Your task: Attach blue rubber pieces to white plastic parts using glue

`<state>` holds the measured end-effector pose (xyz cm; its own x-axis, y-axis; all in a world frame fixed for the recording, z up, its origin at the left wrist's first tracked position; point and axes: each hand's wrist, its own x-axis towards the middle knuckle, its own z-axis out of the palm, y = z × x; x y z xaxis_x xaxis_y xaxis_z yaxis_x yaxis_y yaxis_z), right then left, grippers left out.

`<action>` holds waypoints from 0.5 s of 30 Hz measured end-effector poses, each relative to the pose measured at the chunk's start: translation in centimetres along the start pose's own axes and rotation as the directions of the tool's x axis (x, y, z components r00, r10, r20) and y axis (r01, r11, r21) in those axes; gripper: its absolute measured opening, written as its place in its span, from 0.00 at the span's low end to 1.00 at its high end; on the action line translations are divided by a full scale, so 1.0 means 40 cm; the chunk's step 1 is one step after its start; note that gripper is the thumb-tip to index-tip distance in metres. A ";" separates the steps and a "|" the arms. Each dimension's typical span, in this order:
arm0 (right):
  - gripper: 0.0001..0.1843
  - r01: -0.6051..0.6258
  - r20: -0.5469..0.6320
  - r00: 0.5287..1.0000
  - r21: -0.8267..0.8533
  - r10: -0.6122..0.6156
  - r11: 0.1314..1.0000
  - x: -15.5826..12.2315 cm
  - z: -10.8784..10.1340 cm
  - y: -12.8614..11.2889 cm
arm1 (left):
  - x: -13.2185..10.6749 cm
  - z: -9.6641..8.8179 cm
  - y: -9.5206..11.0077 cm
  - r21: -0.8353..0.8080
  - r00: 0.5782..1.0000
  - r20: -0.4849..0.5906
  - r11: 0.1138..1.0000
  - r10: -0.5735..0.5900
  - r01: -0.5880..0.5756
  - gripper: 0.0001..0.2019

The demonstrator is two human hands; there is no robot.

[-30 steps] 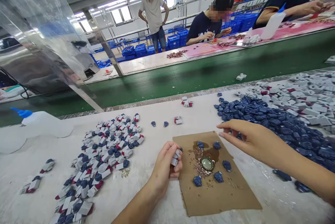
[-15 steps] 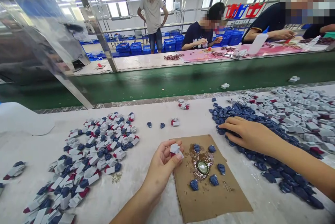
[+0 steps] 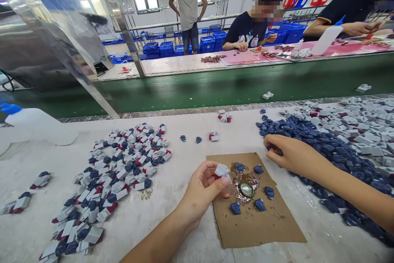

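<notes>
My left hand (image 3: 205,185) is closed on a small grey-and-red plastic piece (image 3: 222,171), pinched between thumb and fingers over the left edge of a cardboard sheet (image 3: 243,230). On that sheet lie several dark blue pieces (image 3: 259,204) around a round bottle cap (image 3: 246,189) in a wet, shiny patch. My right hand (image 3: 285,152) is at the left edge of a heap of dark blue pieces (image 3: 326,144). Its fingers are curled together, with a bit of dark blue showing at the fingertips.
Assembled grey, red and blue pieces (image 3: 113,172) form a pile on the left. A grey-piece heap (image 3: 363,127) lies far right. A white bottle (image 3: 40,125) is at the left edge. Beyond a green belt (image 3: 197,86), two people sit working and one person (image 3: 187,4) stands.
My right hand's fingers, spread over the blue heap before, are now drawn together at its edge. My left hand still grips the grey-and-red piece. The whole view has shifted slightly.
</notes>
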<state>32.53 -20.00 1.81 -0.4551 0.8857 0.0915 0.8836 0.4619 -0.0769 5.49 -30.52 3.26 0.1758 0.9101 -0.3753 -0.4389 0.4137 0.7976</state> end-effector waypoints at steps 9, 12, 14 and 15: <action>0.12 0.057 0.044 0.994 0.557 -0.098 0.828 -0.139 -0.008 -0.172 | 0.001 0.004 0.000 0.021 0.996 0.013 0.996 -0.091 0.091 0.22; 0.12 0.213 -0.127 0.977 0.473 -0.173 0.855 -0.154 0.032 -0.196 | 0.001 0.002 -0.007 0.028 0.995 0.008 0.995 -0.098 0.098 0.22; 0.11 0.281 -0.210 0.955 0.400 -0.211 0.873 -0.154 0.050 -0.203 | 0.002 0.001 -0.009 0.031 0.996 0.015 0.995 -0.090 0.090 0.21; 0.11 0.302 -0.230 0.946 0.365 -0.229 0.881 -0.153 0.056 -0.205 | 0.002 0.001 -0.009 0.037 0.996 0.018 0.996 -0.084 0.083 0.19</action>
<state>27.82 -29.12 -0.33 -0.6076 0.7213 0.3325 0.6002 0.6912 -0.4026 5.70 -30.58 2.95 0.2282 0.8724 -0.4323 -0.3899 0.4887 0.7805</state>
